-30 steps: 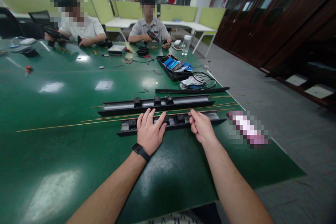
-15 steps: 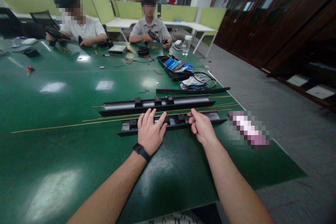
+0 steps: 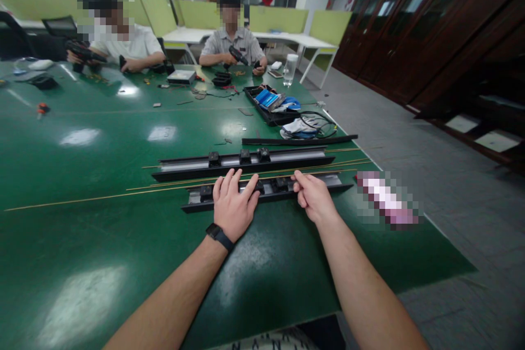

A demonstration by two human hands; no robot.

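Observation:
My left hand [image 3: 234, 202] lies with its fingers spread over the near black channel rail [image 3: 274, 198] and the thin rods along its far side. My right hand [image 3: 315, 197] pinches a thin brass-coloured rod [image 3: 82, 200] between thumb and forefinger above that rail. The rod passes left by my left fingertips and stretches well beyond the rail's left end. Small black blocks [image 3: 282, 183] sit inside the near rail, partly covered by my hands. Behind it lies a second black channel rail [image 3: 184, 174] holding several similar blocks [image 3: 214, 158]. More thin rods lie between the two rails.
A narrow black strip [image 3: 299, 140] lies behind the rails. Farther back are a black tray [image 3: 266, 114] of blue items and gloves [image 3: 301, 127] with cables. A blurred pinkish object [image 3: 388, 199] sits at the right edge. Two people with power drills sit across the green table [image 3: 135, 262].
The pinched rod has slid left, its left end now farther along the table. Both hands keep nearly the same pose; the view has shifted slightly.

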